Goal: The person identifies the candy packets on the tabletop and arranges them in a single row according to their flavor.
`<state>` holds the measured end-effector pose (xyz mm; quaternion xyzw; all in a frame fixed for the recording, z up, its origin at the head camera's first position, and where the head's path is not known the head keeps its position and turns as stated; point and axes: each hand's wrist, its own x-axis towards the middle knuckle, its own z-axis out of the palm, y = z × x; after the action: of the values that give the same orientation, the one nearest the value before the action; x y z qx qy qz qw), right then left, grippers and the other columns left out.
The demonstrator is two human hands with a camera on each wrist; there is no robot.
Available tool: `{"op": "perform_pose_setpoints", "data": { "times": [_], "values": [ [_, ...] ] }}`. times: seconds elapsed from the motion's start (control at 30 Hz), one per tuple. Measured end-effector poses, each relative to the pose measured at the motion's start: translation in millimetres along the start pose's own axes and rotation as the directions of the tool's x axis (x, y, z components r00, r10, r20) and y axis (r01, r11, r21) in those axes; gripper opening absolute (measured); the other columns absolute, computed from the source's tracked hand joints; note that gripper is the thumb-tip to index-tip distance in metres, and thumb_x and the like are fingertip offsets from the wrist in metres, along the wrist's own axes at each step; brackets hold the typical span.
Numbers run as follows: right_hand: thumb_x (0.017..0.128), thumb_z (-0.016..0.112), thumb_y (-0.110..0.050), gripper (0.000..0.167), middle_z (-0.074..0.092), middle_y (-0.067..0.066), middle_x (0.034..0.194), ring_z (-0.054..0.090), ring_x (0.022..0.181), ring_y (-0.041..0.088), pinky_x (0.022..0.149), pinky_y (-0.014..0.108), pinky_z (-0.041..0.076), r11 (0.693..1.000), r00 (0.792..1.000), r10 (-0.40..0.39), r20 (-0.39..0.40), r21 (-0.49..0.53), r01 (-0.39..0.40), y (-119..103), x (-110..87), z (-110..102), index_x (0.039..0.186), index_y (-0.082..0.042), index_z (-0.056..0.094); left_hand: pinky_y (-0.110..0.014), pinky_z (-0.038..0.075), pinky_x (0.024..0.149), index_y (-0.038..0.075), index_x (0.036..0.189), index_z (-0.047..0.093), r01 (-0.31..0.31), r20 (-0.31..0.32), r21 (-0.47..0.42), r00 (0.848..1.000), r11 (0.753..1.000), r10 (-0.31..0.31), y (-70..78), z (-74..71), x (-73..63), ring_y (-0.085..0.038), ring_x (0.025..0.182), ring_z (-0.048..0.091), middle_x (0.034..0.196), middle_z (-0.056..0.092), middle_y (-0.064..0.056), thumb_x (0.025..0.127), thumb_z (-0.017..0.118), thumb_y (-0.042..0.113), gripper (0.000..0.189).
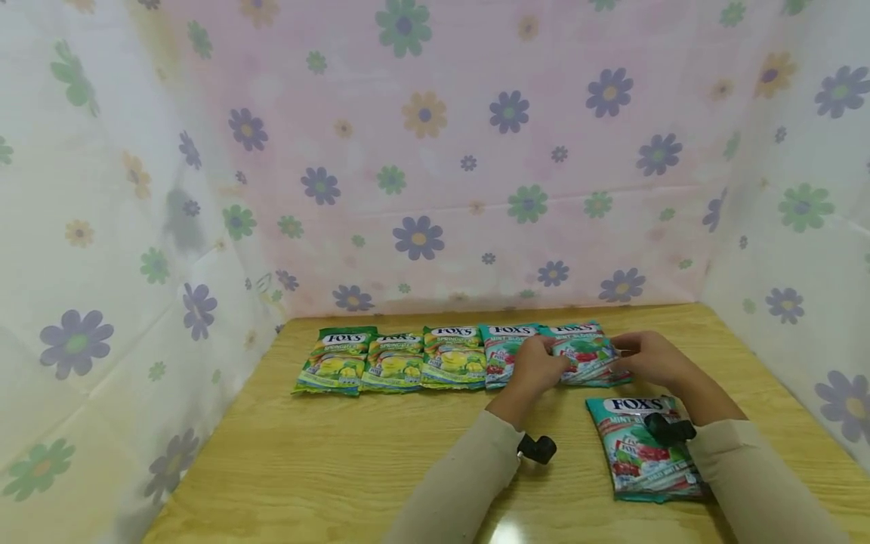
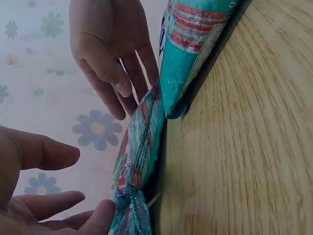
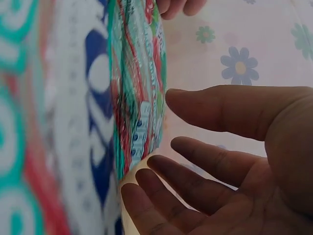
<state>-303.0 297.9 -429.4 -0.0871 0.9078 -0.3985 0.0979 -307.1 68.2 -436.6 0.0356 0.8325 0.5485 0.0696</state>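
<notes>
My left hand (image 1: 535, 368) is at the left edge of a teal candy bag (image 1: 586, 353) at the right end of a row. In the left wrist view, the fingers of that hand (image 2: 41, 213) are spread, with a fingertip against the bag's end. On the bag's other side is my right hand (image 1: 655, 361). The right wrist view shows that hand (image 3: 230, 191) with extended fingers, thumb tip at the bag's edge, not curled round it. Nearer me, below the right wrist, lies another teal candy bag (image 1: 646, 457), partly hidden by the sleeve.
Left of my left hand lies a teal candy bag (image 1: 498, 368), partly covered by the hand. Farther left are three green-yellow candy bags (image 1: 454, 361) side by side. Flower-patterned cloth (image 1: 476, 189) surrounds the wooden table (image 1: 326, 468) at the back and sides.
</notes>
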Motion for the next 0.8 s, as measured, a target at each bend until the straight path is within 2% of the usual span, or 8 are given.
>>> {"op": "perform_pose_setpoints", "data": {
  "times": [0.07,0.13,0.27,0.4,0.5,0.6,0.7,0.8],
  "values": [
    [0.101,0.067,-0.021,0.066,0.041,0.038,0.154,0.044,0.137,0.057,0.104,0.063,0.049,1.0,1.0,0.0,-0.006,-0.012,0.0,1.1,-5.1,-3.8,0.152,0.012,0.041,-0.033,0.051,0.074,0.011,0.145,0.061,-0.026,0.017,0.022,1.0,0.999,0.025,1.8,-1.1,-2.2,-0.016,0.102,0.063,0.138,0.065,-0.006,0.093,0.075,0.013,0.054],
    [0.101,0.067,-0.022,0.066,0.04,0.037,0.154,0.044,0.137,0.057,0.104,0.062,0.05,1.0,1.0,-0.003,-0.009,-0.021,0.003,2.5,-10.5,-8.0,0.152,0.01,0.041,-0.034,0.048,0.067,0.012,0.146,0.06,-0.046,0.044,0.021,0.998,0.999,0.045,3.8,-2.3,-4.4,-0.016,0.085,0.061,0.14,0.063,-0.008,0.093,0.074,0.011,0.055],
    [0.102,0.067,-0.025,0.065,0.042,0.037,0.153,0.045,0.136,0.058,0.101,0.06,0.052,0.999,0.999,-0.031,-0.018,-0.03,0.03,3.5,-22.1,-15.4,0.152,0.008,0.043,-0.031,0.037,0.051,0.016,0.146,0.061,-0.083,0.091,0.028,0.993,0.996,0.08,8.5,-6.4,-11.1,-0.012,0.051,0.036,0.14,0.063,-0.011,0.091,0.071,0.007,0.056],
    [0.102,0.068,-0.027,0.065,0.045,0.037,0.151,0.048,0.134,0.058,0.097,0.056,0.056,0.997,0.998,-0.061,-0.026,-0.041,0.06,5.7,-35.0,-21.6,0.151,0.008,0.045,-0.03,0.032,0.045,0.02,0.147,0.059,-0.132,0.144,0.047,0.982,0.99,0.124,12.2,-9.2,-19.7,-0.013,0.042,0.028,0.116,0.072,-0.014,0.092,0.07,0.007,0.058],
    [0.102,0.067,-0.026,0.064,0.046,0.039,0.149,0.05,0.131,0.058,0.094,0.053,0.058,0.996,0.997,-0.074,-0.018,-0.045,0.074,8.8,-46.2,-25.4,0.15,0.01,0.045,-0.028,0.04,0.051,0.019,0.149,0.057,-0.192,0.185,0.1,0.968,0.976,0.171,12.5,-10.1,-25.9,-0.01,0.053,0.042,0.122,0.071,-0.008,0.094,0.073,0.014,0.057],
    [0.102,0.067,-0.026,0.064,0.046,0.04,0.148,0.053,0.129,0.057,0.091,0.048,0.061,0.997,0.998,-0.07,-0.011,-0.036,0.069,13.9,-57.4,-28.9,0.149,0.011,0.044,-0.027,0.052,0.067,0.018,0.148,0.057,-0.252,0.218,0.18,0.953,0.951,0.212,11.7,-11.5,-31.1,-0.009,0.085,0.063,0.151,0.054,0.004,0.095,0.077,0.026,0.057],
    [0.103,0.066,-0.025,0.064,0.046,0.04,0.147,0.056,0.127,0.054,0.087,0.043,0.062,0.998,0.998,-0.06,-0.001,-0.019,0.06,20.7,-67.7,-32.3,0.15,0.012,0.043,-0.031,0.057,0.081,0.018,0.147,0.057,-0.284,0.262,0.23,0.939,0.931,0.221,11.4,-13.1,-36.3,-0.015,0.115,0.065,0.149,0.056,0.0,0.094,0.078,0.035,0.06],
    [0.104,0.065,-0.025,0.065,0.047,0.041,0.146,0.062,0.122,0.048,0.084,0.04,0.063,0.999,0.999,-0.036,0.024,0.011,0.035,28.5,-78.5,-36.2,0.15,0.013,0.04,-0.033,0.058,0.086,0.022,0.149,0.055,-0.29,0.302,0.256,0.93,0.922,0.208,12.0,-14.5,-41.8,-0.018,0.12,0.064,0.14,0.063,-0.001,0.094,0.078,0.04,0.063]
  ]
}}
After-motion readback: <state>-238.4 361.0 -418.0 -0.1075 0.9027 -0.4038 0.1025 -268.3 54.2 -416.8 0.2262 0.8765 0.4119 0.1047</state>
